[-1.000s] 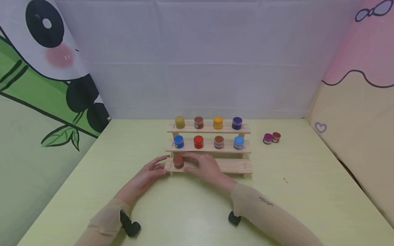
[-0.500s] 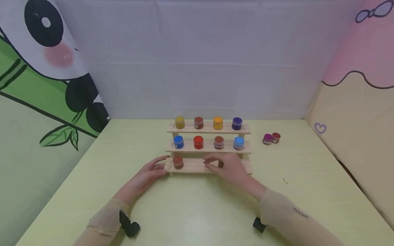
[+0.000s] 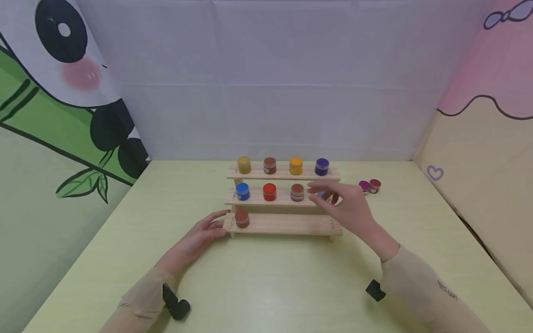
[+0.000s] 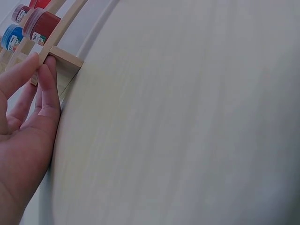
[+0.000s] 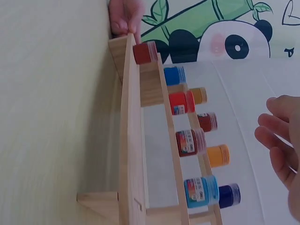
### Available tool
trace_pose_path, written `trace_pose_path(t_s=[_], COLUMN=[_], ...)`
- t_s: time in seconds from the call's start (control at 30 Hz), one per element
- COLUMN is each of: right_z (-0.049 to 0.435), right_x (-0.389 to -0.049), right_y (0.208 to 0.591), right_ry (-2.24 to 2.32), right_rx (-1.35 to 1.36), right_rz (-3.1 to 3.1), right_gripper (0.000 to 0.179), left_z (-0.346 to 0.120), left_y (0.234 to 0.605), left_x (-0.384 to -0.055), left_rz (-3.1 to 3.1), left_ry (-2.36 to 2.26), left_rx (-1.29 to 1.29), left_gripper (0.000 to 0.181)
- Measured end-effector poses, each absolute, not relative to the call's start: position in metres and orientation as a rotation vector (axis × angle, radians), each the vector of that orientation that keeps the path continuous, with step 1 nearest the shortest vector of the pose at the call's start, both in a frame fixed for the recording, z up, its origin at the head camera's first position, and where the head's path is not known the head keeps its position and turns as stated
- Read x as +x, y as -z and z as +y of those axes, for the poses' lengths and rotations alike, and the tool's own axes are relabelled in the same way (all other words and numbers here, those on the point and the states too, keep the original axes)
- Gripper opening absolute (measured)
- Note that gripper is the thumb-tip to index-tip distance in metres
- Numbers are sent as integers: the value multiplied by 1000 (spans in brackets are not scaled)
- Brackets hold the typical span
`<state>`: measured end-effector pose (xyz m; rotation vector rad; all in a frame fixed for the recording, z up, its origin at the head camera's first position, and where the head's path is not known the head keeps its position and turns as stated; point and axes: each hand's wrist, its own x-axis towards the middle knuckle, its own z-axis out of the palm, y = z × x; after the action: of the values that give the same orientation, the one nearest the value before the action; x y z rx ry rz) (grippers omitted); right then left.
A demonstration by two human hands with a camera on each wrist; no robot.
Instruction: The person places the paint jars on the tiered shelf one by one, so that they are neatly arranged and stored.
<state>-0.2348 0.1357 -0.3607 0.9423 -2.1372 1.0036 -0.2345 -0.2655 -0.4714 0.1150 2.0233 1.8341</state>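
Note:
A three-tier wooden rack [image 3: 287, 224] stands on the table with small paint jars on its steps. My left hand [image 3: 199, 237] grips the left end of the lowest step; in the left wrist view the thumb and fingers [image 4: 47, 86] lie on either side of the wood. Near that end, a brown paint jar [image 3: 242, 219] sits alone on the step. My right hand [image 3: 350, 206] hovers over the rack's right side, fingers loosely bent and nothing between them. It largely hides the light blue jar [image 5: 200, 191], which the right wrist view shows on the middle step.
On the middle step are a blue jar [image 3: 243, 191], a red jar [image 3: 269, 192] and a brownish jar [image 3: 297, 192]. Yellow, brown, orange and dark blue jars line the top step [image 3: 283, 170]. A purple jar [image 3: 364, 187] and a dark red jar [image 3: 374, 186] stand right of the rack.
The right hand has left the brown jar on the lowest step and travelled right and away from me, above the rack. The left hand and the jars have stayed in place.

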Motion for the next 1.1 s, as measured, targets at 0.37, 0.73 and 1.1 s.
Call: trace_pose_path(t_s=[0.37, 0.73, 1.1], right_z=[182, 225, 255], right_x=[-264, -303, -331], right_y=[369, 400, 429], right_ry=[-904, -933, -922], right_rx=[822, 616, 465], right_rz=[-2089, -2267, -2581], right_gripper=[46, 67, 70], left_z=[-265, -264, -263], left_y=[472, 470, 469], left_x=[-235, -234, -234], left_rz=[2032, 2041, 2057], left_ry=[-1824, -1816, -1807], left_rx=[110, 126, 93], left_gripper=[66, 66, 67])
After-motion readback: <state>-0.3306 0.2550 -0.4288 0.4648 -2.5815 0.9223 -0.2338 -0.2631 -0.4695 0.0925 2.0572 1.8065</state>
